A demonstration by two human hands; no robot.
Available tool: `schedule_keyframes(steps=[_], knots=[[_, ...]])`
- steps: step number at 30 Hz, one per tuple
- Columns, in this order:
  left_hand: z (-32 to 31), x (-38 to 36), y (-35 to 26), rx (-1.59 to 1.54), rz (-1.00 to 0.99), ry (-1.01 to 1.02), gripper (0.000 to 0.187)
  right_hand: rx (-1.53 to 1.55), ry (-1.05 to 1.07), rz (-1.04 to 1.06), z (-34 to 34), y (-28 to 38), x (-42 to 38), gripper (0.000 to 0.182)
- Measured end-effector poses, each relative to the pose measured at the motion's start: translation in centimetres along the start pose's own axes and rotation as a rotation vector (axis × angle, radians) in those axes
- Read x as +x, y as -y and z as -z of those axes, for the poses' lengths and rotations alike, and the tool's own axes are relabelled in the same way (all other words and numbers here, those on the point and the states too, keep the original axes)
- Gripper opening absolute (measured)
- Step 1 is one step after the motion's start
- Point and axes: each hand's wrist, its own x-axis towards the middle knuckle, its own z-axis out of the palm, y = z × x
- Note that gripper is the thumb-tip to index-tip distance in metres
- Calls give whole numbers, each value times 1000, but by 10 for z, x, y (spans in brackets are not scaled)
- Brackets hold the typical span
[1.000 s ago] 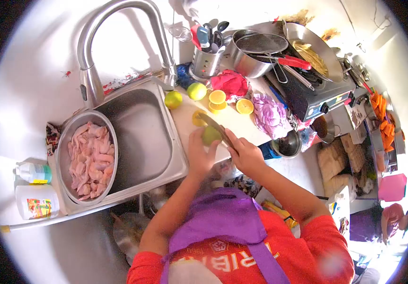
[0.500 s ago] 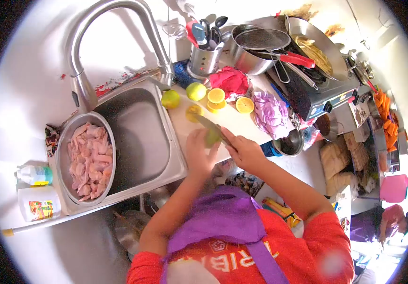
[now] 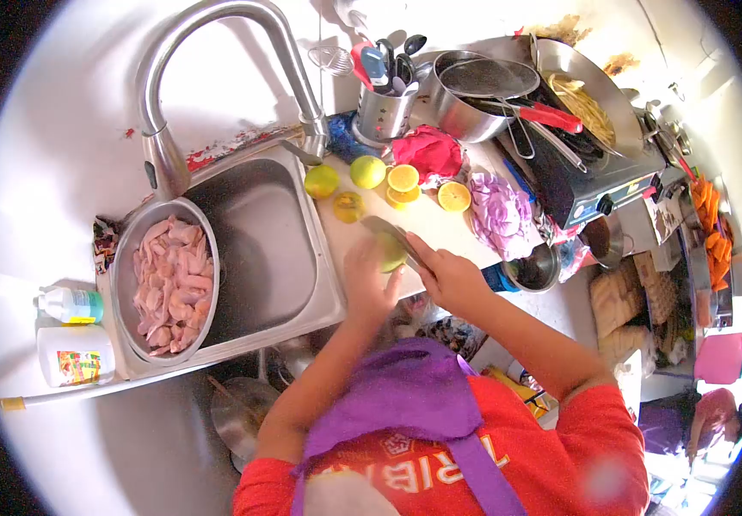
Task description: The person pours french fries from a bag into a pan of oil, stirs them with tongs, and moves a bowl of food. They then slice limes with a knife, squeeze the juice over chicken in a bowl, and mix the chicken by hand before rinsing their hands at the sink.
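Note:
My left hand [image 3: 371, 273] holds a green citrus fruit [image 3: 391, 252] on the white board [image 3: 349, 238] beside the sink. A knife [image 3: 394, 233] is in my right hand [image 3: 448, 279], its blade lying at the top of that fruit. Just behind, a cut citrus piece [image 3: 348, 207] rests on the board. Two whole green fruits [image 3: 321, 181] stand near the sink's corner and the utensil holder. Orange-fleshed halves [image 3: 403, 179] lie cut side up, with another half [image 3: 454, 197] to their right.
The sink [image 3: 259, 249] has a bowl of raw chicken [image 3: 173, 288] on its left side, under the faucet [image 3: 164, 163]. Red cloth [image 3: 427, 155], purple cabbage [image 3: 501, 215], a pot [image 3: 465, 116] and a stove [image 3: 599, 189] stand right. Another person [image 3: 713, 421] is far right.
The view has shifted slightly, so the counter items appear a little farther right. The knife blade sits closer to the fruit in my left hand, and more of that fruit shows.

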Motion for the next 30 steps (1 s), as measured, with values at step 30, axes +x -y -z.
schedule_keyframes(steps=[30], knots=[[-4, 3, 7, -190, 112, -108, 46, 42, -182, 55, 29, 24, -23, 54]])
